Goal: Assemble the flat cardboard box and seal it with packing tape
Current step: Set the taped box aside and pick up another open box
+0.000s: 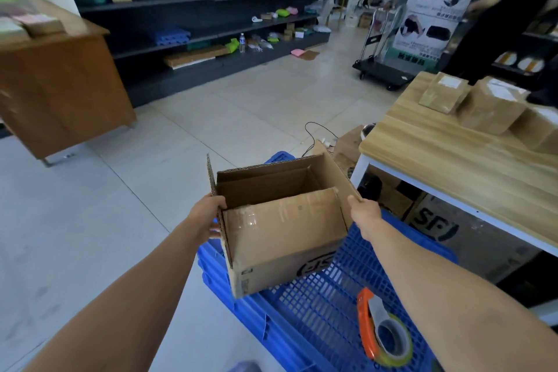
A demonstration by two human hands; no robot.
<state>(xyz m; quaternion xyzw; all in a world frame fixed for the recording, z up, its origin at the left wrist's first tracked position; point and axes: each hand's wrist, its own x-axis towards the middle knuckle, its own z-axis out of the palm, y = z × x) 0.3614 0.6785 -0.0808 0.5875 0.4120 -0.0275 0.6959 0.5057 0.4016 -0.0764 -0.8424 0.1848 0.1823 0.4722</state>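
A brown cardboard box (283, 229) stands opened up, its top flaps raised, tilted over a stack of blue plastic pallets (332, 290). Old clear tape marks its near flap. My left hand (208, 214) grips the box's left flap edge. On the right flap edge my right hand (363, 211) holds on. An orange tape dispenser with a roll of clear packing tape (383, 329) lies on the pallets, below my right forearm.
A wooden table (437, 160) with several taped parcels (489, 106) stands at right, larger boxes under it. A brown desk (60, 81) is at left. Dark shelving (196, 9) lines the back wall. A person in black (513, 9) stands far right beside a trolley (383, 66).
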